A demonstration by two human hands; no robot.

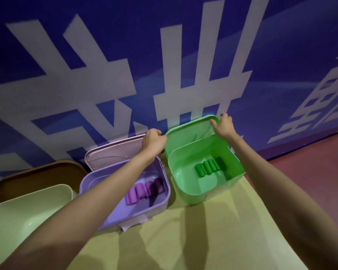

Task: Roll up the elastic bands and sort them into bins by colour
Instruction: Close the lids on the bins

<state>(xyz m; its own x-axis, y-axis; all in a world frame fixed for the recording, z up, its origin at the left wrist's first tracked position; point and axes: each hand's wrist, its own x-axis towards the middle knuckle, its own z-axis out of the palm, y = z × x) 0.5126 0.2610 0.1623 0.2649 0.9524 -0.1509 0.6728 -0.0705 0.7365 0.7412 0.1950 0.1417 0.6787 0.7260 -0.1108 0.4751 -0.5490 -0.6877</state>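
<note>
A green bin [187,184] stands at the right with several rolled green bands [210,167] on its floor. Its green lid [187,133] is raised behind it. My right hand [223,126] grips the lid's top right corner. My left hand [153,141] grips the lid's left edge. To the left, a purple bin [123,213] holds several rolled purple bands [143,190]. Its pale purple lid [113,154] leans open behind it.
A pale cream bin [12,215] sits at the lower left, with its brown lid [41,172] behind. All bins rest on a yellow-green surface [213,240] against a blue wall with large white characters [164,65]. A reddish floor [310,162] lies to the right.
</note>
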